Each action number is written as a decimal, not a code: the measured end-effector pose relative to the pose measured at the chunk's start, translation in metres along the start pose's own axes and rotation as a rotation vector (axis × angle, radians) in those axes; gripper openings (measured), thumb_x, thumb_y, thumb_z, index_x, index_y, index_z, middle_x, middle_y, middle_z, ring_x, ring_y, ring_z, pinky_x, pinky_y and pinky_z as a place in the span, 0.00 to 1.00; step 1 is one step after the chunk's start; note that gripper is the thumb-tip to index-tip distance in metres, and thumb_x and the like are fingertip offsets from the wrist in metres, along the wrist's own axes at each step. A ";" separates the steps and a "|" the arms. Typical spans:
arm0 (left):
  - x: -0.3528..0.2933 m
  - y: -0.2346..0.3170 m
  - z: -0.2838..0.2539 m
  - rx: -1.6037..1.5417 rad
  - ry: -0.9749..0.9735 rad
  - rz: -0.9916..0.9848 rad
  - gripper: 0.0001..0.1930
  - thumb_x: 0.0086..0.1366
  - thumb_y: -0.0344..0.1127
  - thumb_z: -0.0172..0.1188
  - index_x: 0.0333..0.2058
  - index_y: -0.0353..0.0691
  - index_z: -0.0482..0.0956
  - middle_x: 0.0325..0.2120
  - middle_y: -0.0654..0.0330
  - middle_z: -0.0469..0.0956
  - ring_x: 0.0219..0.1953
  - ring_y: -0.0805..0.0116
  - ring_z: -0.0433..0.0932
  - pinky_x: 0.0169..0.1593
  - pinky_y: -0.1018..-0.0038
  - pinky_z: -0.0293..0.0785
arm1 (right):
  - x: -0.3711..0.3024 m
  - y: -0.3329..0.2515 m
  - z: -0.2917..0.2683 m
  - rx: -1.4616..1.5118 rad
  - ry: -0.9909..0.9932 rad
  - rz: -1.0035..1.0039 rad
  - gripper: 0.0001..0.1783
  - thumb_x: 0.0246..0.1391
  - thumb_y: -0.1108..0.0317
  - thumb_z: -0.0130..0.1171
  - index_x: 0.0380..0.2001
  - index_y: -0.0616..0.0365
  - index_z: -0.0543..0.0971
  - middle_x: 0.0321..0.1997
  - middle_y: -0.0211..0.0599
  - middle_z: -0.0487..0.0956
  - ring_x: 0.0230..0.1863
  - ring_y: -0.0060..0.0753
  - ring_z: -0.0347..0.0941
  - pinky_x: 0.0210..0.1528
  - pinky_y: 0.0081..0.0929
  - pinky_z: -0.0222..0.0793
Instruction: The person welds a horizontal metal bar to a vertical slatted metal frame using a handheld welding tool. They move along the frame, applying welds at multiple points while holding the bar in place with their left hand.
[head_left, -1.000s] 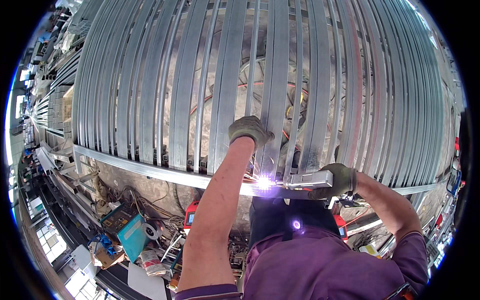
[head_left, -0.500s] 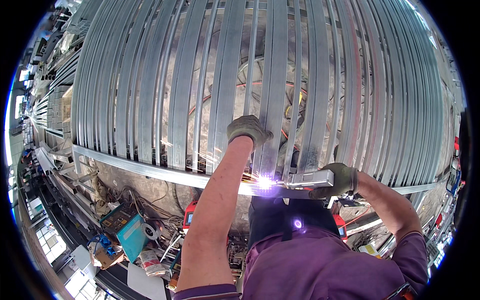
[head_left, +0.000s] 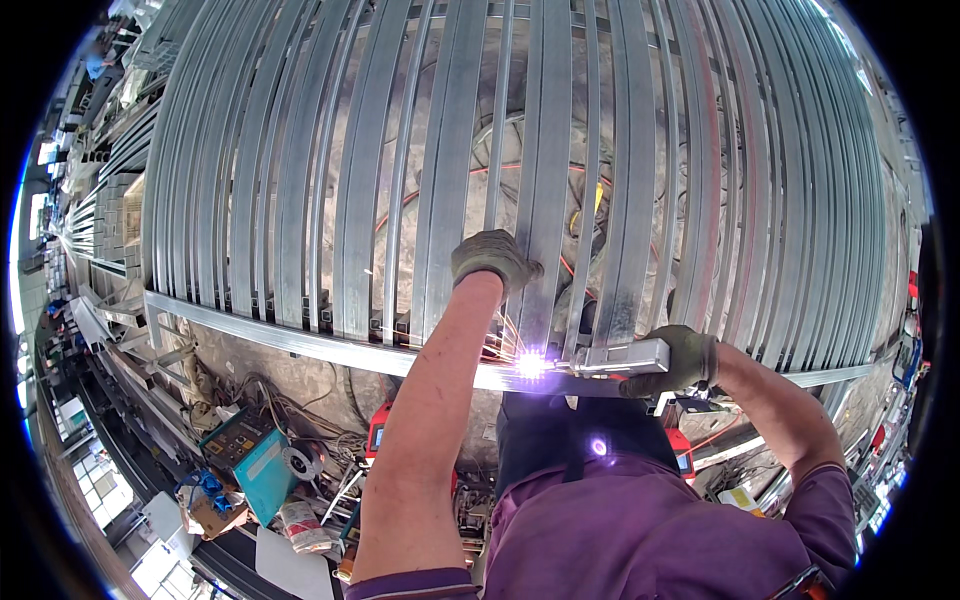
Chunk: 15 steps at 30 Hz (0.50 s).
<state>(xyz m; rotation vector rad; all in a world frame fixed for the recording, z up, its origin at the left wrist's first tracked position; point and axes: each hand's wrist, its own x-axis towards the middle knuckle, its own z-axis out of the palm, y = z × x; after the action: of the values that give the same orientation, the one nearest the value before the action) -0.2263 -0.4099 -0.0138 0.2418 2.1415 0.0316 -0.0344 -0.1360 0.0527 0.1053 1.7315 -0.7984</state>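
Observation:
A frame of several long grey steel bars [head_left: 450, 150] lies across a steel cross rail [head_left: 300, 343]. My left hand [head_left: 492, 258], in a grey glove, presses on one upright bar just above the rail. My right hand [head_left: 678, 360], also gloved, grips a welding torch [head_left: 620, 358] held level along the rail. The torch tip meets the joint of bar and rail, where a bright arc [head_left: 530, 366] glows and sparks fly to the left.
Below the frame a teal welding machine [head_left: 255, 460] stands among cables and clutter on the floor. A red box [head_left: 378, 432] sits under the rail. More steel bars [head_left: 110, 215] are stacked at the far left.
Both hands stay where they were. The arc keeps burning at the same joint, with a few more sparks now.

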 end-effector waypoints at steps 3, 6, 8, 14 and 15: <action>-0.002 0.001 -0.003 0.007 -0.010 -0.002 0.38 0.63 0.69 0.72 0.58 0.43 0.87 0.58 0.54 0.87 0.62 0.56 0.86 0.65 0.60 0.82 | -0.002 -0.002 -0.002 -0.001 -0.012 -0.009 0.41 0.45 0.28 0.82 0.51 0.48 0.90 0.43 0.39 0.92 0.47 0.42 0.91 0.54 0.39 0.85; -0.004 0.002 -0.005 0.002 -0.026 -0.013 0.38 0.63 0.69 0.72 0.58 0.44 0.88 0.58 0.54 0.88 0.61 0.56 0.86 0.64 0.60 0.83 | -0.002 0.000 0.000 0.027 -0.019 -0.013 0.41 0.46 0.28 0.81 0.52 0.48 0.90 0.44 0.40 0.92 0.47 0.42 0.91 0.54 0.39 0.84; -0.003 0.001 -0.005 -0.012 -0.034 -0.023 0.37 0.62 0.69 0.73 0.57 0.44 0.88 0.57 0.54 0.88 0.61 0.56 0.87 0.64 0.60 0.83 | -0.002 0.003 0.000 0.038 -0.016 -0.006 0.41 0.46 0.29 0.81 0.53 0.48 0.90 0.44 0.40 0.92 0.48 0.42 0.91 0.54 0.39 0.84; -0.001 -0.001 -0.001 -0.011 -0.007 -0.009 0.36 0.62 0.69 0.73 0.56 0.44 0.89 0.56 0.54 0.89 0.59 0.56 0.87 0.63 0.60 0.84 | -0.007 -0.005 -0.004 0.063 -0.033 -0.001 0.39 0.49 0.34 0.83 0.56 0.48 0.89 0.46 0.39 0.93 0.49 0.39 0.91 0.55 0.36 0.84; -0.002 0.000 -0.001 -0.011 -0.003 -0.010 0.36 0.62 0.69 0.73 0.56 0.44 0.89 0.56 0.54 0.89 0.59 0.56 0.87 0.63 0.60 0.84 | -0.009 -0.006 -0.005 0.078 -0.034 0.004 0.38 0.50 0.35 0.83 0.56 0.48 0.89 0.46 0.38 0.93 0.50 0.38 0.90 0.55 0.35 0.84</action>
<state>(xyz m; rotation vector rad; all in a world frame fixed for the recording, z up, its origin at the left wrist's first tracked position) -0.2264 -0.4103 -0.0118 0.2247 2.1386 0.0365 -0.0383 -0.1353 0.0642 0.1472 1.6683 -0.8609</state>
